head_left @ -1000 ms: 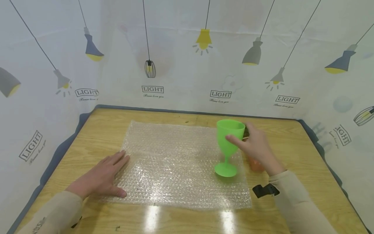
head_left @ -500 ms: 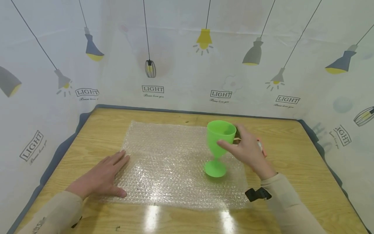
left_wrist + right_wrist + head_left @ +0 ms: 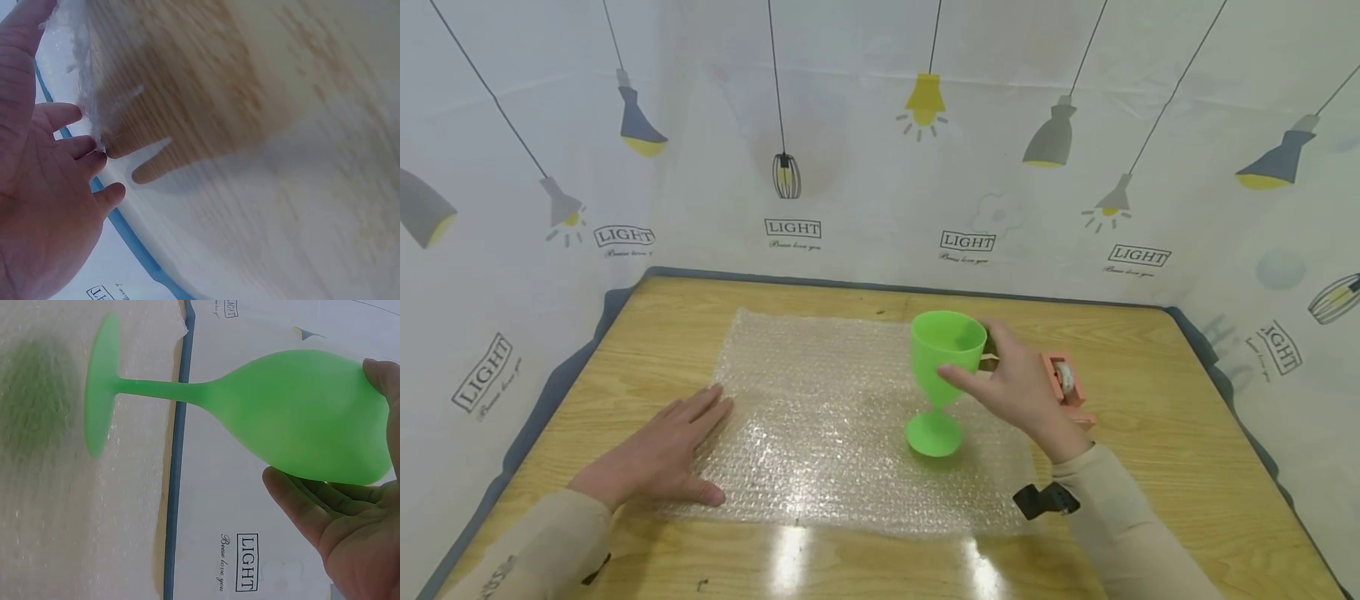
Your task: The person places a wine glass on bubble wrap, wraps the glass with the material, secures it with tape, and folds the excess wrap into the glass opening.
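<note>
A bright green goblet [image 3: 947, 358] is upright in my right hand [image 3: 1018, 383], which grips its bowl from the right with thumb in front and fingers behind. In the right wrist view the goblet's foot [image 3: 103, 387] hangs above the bubble wrap [image 3: 125, 519], with a green shadow beneath it. The sheet of bubble wrap [image 3: 820, 417] lies flat on the wooden table. My left hand [image 3: 658, 450] rests at the sheet's left edge, fingers spread, thumb apart. The left wrist view shows fingertips [image 3: 90, 162] touching the edge of the plastic.
A coral-pink tape dispenser [image 3: 1063, 379] with a roll of clear tape stands right of the bubble wrap, partly behind my right wrist. The wooden table [image 3: 1180, 433] ends at a blue-edged backdrop [image 3: 880, 167] printed with lamps, which rises on three sides.
My right hand has carried the goblet leftward over the bubble wrap, uncovering more of the tape dispenser. The left hand has stayed in place.
</note>
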`<state>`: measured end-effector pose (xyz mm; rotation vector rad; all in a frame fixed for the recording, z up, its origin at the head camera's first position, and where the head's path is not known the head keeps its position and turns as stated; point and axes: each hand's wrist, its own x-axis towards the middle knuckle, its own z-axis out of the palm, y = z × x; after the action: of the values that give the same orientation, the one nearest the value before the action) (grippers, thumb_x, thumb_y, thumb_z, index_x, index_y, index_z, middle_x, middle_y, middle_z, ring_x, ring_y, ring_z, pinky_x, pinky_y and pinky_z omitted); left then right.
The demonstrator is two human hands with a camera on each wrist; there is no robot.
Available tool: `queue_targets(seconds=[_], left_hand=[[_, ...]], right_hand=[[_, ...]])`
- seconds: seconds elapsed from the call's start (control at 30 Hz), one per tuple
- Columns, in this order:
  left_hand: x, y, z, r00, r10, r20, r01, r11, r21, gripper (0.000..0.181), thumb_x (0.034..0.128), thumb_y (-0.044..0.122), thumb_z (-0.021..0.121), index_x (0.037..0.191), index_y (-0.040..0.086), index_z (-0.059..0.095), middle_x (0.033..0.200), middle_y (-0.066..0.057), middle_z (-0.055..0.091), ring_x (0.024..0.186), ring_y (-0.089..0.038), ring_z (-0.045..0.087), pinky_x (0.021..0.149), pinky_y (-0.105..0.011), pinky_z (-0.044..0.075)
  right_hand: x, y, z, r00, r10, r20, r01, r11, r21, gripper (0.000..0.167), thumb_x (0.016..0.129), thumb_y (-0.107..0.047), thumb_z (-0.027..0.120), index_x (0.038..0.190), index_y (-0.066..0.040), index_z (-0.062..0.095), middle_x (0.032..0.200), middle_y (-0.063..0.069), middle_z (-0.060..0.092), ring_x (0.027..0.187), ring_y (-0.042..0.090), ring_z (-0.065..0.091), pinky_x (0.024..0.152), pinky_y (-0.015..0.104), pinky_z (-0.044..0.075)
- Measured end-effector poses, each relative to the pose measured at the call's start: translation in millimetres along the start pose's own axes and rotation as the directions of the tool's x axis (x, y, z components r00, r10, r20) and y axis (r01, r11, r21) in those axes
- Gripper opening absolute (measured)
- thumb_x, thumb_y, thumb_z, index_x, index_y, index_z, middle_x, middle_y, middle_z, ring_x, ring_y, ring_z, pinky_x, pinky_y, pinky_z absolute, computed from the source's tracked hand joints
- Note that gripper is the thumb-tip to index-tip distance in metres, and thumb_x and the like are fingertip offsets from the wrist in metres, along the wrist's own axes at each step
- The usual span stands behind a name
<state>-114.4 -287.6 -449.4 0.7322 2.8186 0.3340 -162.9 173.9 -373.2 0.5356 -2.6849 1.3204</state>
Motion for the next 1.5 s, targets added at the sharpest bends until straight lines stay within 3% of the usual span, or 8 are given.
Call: queue_targets(seconds=[0.5,0.8,1.2,1.5], left_hand=[[1.5,1.3,3.2,0.999,0.026,-0.024,-0.026,1.0,-0.017,0.135,0.0667,0.087,0.067,0.159,-0.005,0.029,0.167,-0.03,0.018,0.151,-0.05,0.024,0.12,-0.069,0.022],[-8.1,-6.2,-0.9,0.999,0.001,-0.053,-0.002,1.0,-0.018,0.14,0.0602,0.087,0.07,0.158,-0.006,0.03,0.165,-0.032,0.019,0.149,-0.052,0.025,0.118,-0.07,0.025],[-21.7,-14.4,5.1,0.998,-0.011,-0.063,0.01,1.0,-0.024,0.144,0.0574,0.088,0.07,0.157,-0.007,0.03,0.164,-0.033,0.021,0.147,-0.055,0.028,0.117,-0.069,0.028],[-25.2,-17.5,3.2,0.997,0.025,-0.072,-0.025,1.0,-0.003,0.143,0.0544,0.087,0.071,0.155,-0.008,0.035,0.162,-0.032,0.027,0.145,-0.055,0.031,0.114,-0.07,0.032]], right_hand=[[5.9,-15,19,0.998,-0.063,0.022,0.062,0.997,0.046,0.065,0.088,-0.02,0.084,0.138,0.004,0.051,0.117,0.018,0.067,0.104,0.031,0.069,0.087,0.044,0.063],[10.6,-26,37,0.99,-0.134,0.042,0.13,0.989,0.072,0.064,0.087,-0.019,0.084,0.137,0.004,0.051,0.115,0.016,0.069,0.102,0.028,0.069,0.085,0.038,0.063],[18.4,-43,58,0.979,-0.188,0.077,0.176,0.974,0.144,0.071,0.086,-0.02,0.086,0.142,0.003,0.049,0.119,0.015,0.069,0.102,0.026,0.069,0.084,0.033,0.062],[23.3,-49,76,0.983,-0.138,0.121,0.118,0.981,0.155,0.068,0.087,-0.025,0.084,0.14,0.001,0.05,0.119,0.013,0.068,0.099,0.025,0.07,0.083,0.031,0.062]])
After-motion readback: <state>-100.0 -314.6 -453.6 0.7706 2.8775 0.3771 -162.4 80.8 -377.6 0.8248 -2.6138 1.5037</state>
